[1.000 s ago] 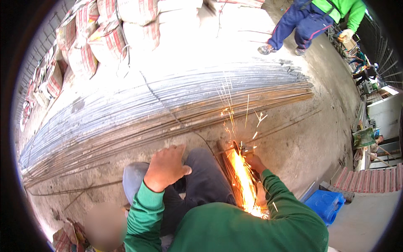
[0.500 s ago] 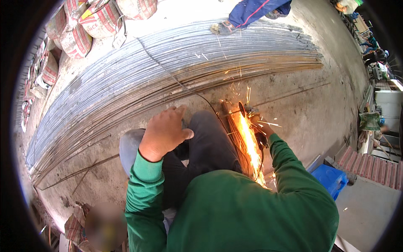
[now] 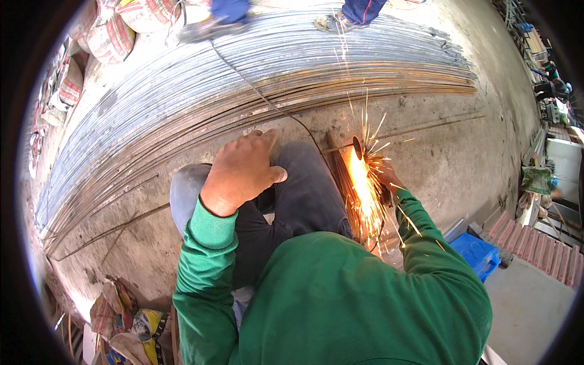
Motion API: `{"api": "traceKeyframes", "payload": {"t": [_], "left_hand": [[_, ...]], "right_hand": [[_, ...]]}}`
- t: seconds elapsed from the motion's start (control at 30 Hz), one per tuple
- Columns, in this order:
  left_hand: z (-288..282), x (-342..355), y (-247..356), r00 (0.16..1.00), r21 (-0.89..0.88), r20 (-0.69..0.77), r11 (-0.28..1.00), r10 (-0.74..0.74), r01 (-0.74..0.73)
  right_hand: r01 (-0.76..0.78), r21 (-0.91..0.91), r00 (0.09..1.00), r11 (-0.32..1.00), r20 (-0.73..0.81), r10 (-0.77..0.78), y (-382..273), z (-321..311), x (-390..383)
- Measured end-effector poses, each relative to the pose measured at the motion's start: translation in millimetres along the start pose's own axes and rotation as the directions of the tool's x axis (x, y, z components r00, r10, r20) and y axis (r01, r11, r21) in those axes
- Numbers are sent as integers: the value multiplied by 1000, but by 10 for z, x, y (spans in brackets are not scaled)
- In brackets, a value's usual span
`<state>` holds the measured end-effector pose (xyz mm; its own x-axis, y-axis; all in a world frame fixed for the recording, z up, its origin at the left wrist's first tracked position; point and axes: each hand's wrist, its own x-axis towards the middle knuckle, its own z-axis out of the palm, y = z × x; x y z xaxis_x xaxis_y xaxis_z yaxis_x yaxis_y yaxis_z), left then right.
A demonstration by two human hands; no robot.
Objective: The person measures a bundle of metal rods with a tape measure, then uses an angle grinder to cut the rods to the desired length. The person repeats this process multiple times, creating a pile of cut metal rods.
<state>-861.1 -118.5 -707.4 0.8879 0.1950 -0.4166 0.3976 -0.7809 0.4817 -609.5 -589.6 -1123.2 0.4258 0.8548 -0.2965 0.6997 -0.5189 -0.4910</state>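
My right hand (image 3: pixel 385 174) is wrapped round an angle grinder, whose body is mostly hidden by sparks and glare. Its thin dark disc (image 3: pixel 358 148) stands on edge against a thin steel rod (image 3: pixel 338 148). Bright orange sparks (image 3: pixel 364 188) stream from there toward me and fan out over my right sleeve. Under the sparks lies a bundle of brown rods (image 3: pixel 338 173) beside my right leg. My left hand (image 3: pixel 242 167) is empty over my bent left knee, its thumb apart and the fingers bent forward, their tips partly hidden.
A wide spread of grey and rusty rebar (image 3: pixel 243 91) covers the floor ahead. A black cable (image 3: pixel 243 76) crosses it toward my legs. Another person's shoes (image 3: pixel 331 23) are on the far bars. Filled sacks (image 3: pixel 109 39) stand far left; a blue plastic case (image 3: pixel 476 255) lies right.
The other person's second leg has come into view at the far left, blurred by motion. Sparks now spray wider and higher around the disc. My left hand stays over the knee.
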Motion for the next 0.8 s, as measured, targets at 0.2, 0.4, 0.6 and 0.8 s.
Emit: {"api": "traceKeyframes", "payload": {"t": [0.2, 0.4, 0.6, 0.8], "left_hand": [[21, 24, -9, 1000, 15, 11, 1000, 5, -5], [7, 22, 14, 999, 11, 29, 999, -33, 33], [33, 17, 5, 1000, 7, 5, 1000, -23, 23], [14, 29, 43, 999, 25, 22, 999, -46, 46]], "right_hand": [[-293, 528, 939, 797, 1, 344, -228, -68, 25], [-575, 493, 797, 653, 158, 583, -716, -444, 202], [-479, 584, 838, 656, 82, 539, -679, -395, 295], [-479, 721, 812, 500, 150, 563, -613, -402, 226]]}}
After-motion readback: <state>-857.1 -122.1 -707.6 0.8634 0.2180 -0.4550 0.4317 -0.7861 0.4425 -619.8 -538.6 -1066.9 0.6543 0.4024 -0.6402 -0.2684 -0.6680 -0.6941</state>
